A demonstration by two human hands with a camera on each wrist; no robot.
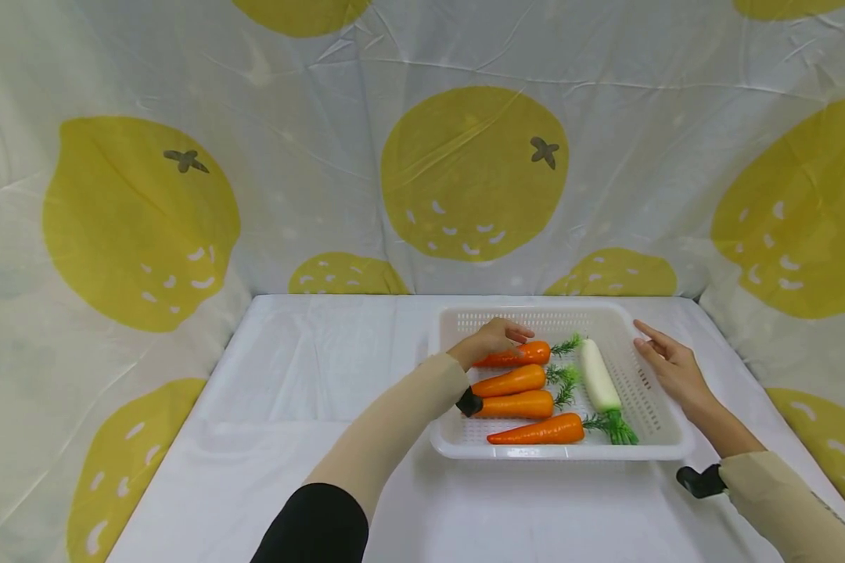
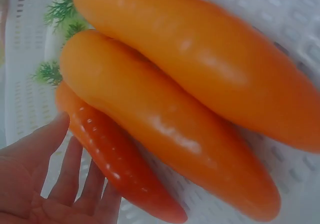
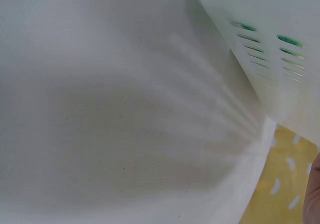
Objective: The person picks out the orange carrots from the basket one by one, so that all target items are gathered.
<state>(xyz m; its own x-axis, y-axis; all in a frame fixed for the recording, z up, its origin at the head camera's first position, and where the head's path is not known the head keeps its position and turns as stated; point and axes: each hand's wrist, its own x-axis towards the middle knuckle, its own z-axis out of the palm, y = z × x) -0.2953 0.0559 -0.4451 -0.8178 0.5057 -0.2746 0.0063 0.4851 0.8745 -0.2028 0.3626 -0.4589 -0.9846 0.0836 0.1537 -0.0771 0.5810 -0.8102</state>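
A white perforated plastic basket point(image 1: 556, 452) holds several orange carrots and one white radish point(image 1: 598, 375). My left hand point(image 1: 491, 341) is over the basket's left side at the farthest carrot point(image 1: 535, 353). In the left wrist view that carrot point(image 2: 112, 151) is redder than its neighbours; the thumb meets its thick end, and the fairly straight fingers point(image 2: 72, 169) reach along its side. Outside the basket's right rim, my right hand point(image 1: 676, 371) has extended fingers beside the far right corner; whether it touches the rim cannot be told. Only a sliver of it point(image 3: 312, 196) shows in the right wrist view.
Nearer carrots point(image 1: 510, 381) point(image 1: 517, 404) point(image 1: 538, 430) lie with their green tops toward the radish. A white cloth covers the table point(image 1: 310, 367). Behind it hangs a curtain point(image 1: 310, 156) printed with lemons. Black wrist cameras point(image 1: 700, 481) sit on both wrists.
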